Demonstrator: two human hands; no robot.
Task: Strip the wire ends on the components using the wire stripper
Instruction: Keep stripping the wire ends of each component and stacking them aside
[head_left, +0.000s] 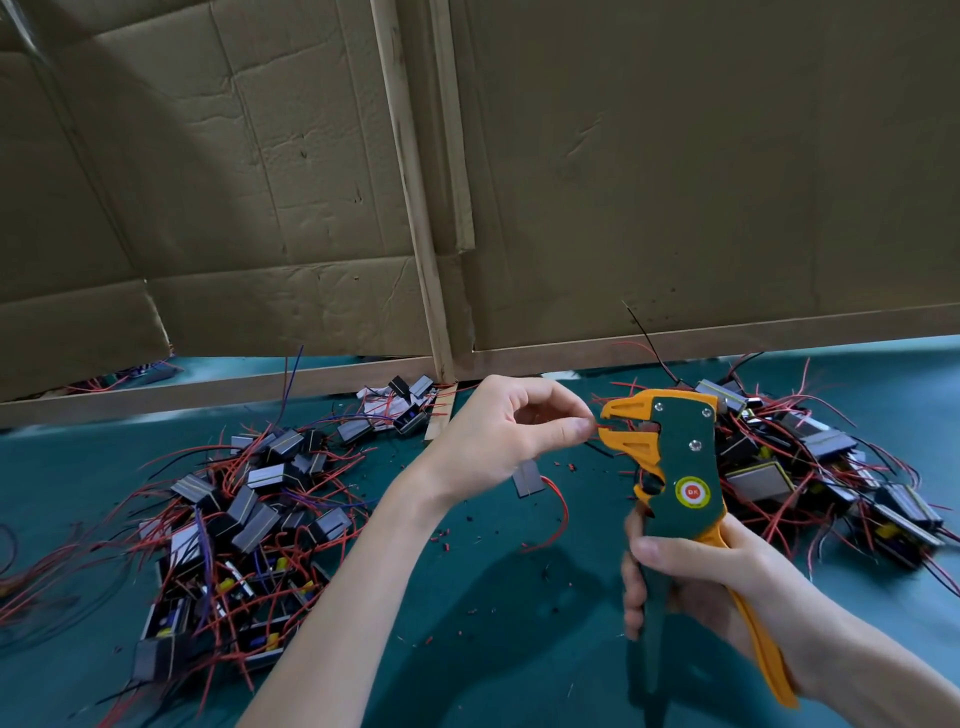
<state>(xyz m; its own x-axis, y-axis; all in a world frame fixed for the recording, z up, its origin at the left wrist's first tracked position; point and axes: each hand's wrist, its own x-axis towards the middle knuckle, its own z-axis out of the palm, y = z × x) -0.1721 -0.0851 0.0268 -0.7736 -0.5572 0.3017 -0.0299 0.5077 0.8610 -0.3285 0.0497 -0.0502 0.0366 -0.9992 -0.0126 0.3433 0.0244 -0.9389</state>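
— Wire stripper (680, 467): where was it, and who had it?

— Upright over the table, right of centre. My right hand (701, 577) gripped both handles low down, fingers curled round the green one, the orange one against the palm. Jaws stood apart, pointing left.

— Left hand?

— My left hand (498, 436) was raised level with the jaws, thumb and forefinger pinched on the end of a red wire (598, 426). Its tip lay between the jaws. Other fingers loosely curled. A grey component (527, 478) showed just below that hand, blurred, with a red lead (563, 514) curling down from it. Could not tell whether it hung or lay on the cloth.

— Surface?

— Table under a dark teal cloth (467, 649). Left pile (249, 509) of grey components, tangled in red, black and a few blue leads. Right pile (810, 467) of the same sort, behind the stripper. Between them, scattered red and black insulation scraps (441, 540).

— Room?

— Back of the table closed off by creased brown cardboard sheets (675, 156) on a pale wooden frame (415, 208): one upright batten, a rail along the bottom. More components were visible under the cardboard at far left.

— Any writing?

— One round sticker (692, 492) on the stripper's green body: yellow ring, red centre, letters "DK". Print round the ring too fine to read.
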